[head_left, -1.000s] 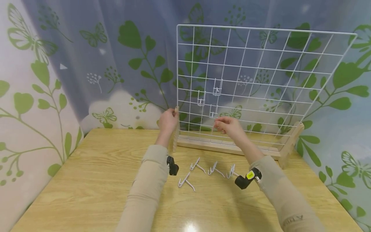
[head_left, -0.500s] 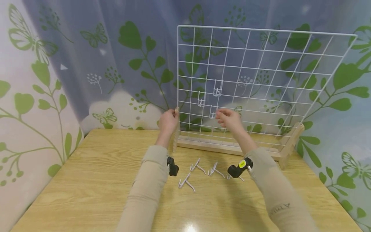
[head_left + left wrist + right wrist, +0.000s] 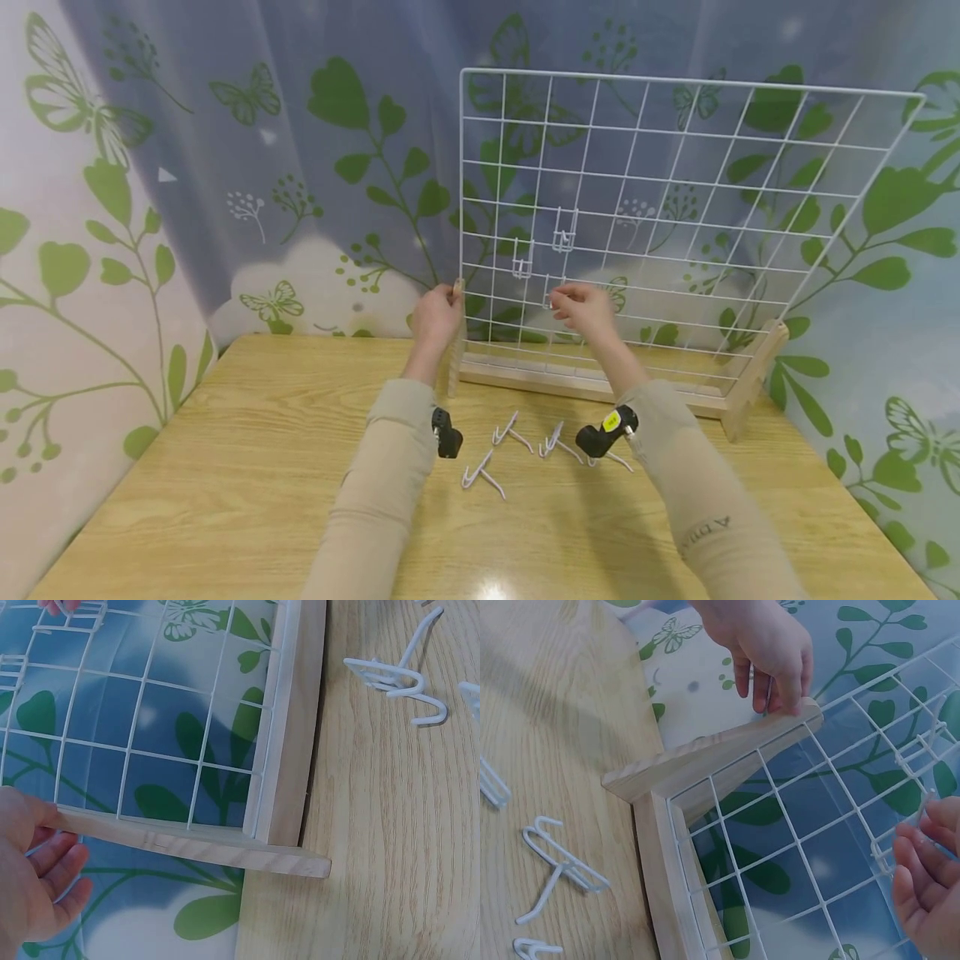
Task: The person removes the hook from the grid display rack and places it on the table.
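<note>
A white wire grid panel (image 3: 675,81) stands in a wooden stand (image 3: 540,379). My left hand (image 3: 437,315) grips the upper end of the stand's left side piece (image 3: 225,853), thumb and index finger against the wood. At the lowest of three white wire hooks hung on the grid, my right hand (image 3: 585,310) pinches the hook (image 3: 881,859) by its prong, between thumb and fingertips. The fingers cover part of that hook in the head view. Two other hooks hang above it, an upper hook (image 3: 564,240) and a left hook (image 3: 522,267).
Several loose white hooks lie on the wooden table before the stand, among them a front hook (image 3: 482,475) and a back hook (image 3: 513,431). Another hook (image 3: 615,458) is partly hidden by the right wrist camera (image 3: 606,432). A patterned curtain (image 3: 337,208) hangs behind the grid.
My right hand has moved up and slightly left, from below the lowest hung hook onto it. The left hand has stayed on the stand's side piece.
</note>
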The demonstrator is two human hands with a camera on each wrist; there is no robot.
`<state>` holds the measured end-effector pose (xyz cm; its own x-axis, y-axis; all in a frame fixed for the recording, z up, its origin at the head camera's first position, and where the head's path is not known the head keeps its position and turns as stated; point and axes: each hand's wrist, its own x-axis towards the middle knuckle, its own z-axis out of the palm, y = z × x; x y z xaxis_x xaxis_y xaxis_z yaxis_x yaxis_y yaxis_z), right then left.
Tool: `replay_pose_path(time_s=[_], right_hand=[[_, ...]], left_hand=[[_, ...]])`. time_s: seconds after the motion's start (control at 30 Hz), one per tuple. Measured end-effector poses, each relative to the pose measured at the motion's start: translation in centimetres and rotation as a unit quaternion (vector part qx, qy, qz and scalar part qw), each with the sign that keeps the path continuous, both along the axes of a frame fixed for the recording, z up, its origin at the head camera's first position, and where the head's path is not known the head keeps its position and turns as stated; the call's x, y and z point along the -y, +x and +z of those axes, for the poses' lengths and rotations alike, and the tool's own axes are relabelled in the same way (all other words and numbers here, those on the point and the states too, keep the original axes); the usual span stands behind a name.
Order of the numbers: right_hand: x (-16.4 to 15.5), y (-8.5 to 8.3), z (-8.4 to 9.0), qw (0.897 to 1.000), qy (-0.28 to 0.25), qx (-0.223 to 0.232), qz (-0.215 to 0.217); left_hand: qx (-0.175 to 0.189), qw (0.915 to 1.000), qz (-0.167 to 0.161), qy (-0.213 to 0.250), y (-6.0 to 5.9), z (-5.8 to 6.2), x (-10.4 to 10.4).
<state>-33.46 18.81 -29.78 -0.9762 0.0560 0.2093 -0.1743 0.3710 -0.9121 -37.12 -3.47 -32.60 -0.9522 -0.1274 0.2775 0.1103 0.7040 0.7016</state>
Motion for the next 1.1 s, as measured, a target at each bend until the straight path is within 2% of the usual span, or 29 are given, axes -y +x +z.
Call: replay_pose_path(time_s=[0.37, 0.57, 0.83, 1.1], right_hand=[[0.4, -0.2, -0.2, 1.0, -0.005, 0.008, 0.0], [0.5, 0.1, -0.1, 0.999, -0.041, -0.006, -0.01], [0.7, 0.0, 0.0, 0.997, -0.059, 0.031, -0.033], [0.8, 0.9, 0.9, 0.996, -0.081, 0.022, -0.011]], left_hand=[[0.001, 1.0, 0.001, 0.0, 0.0, -0.1, 0.0], [0.004, 1.0, -0.001, 0.001, 0.1, 0.0, 0.0], [0.002, 1.0, 0.0, -0.004, 0.0, -0.1, -0.1], [0.001, 1.0, 0.001, 0.002, -0.1, -0.1, 0.0]])
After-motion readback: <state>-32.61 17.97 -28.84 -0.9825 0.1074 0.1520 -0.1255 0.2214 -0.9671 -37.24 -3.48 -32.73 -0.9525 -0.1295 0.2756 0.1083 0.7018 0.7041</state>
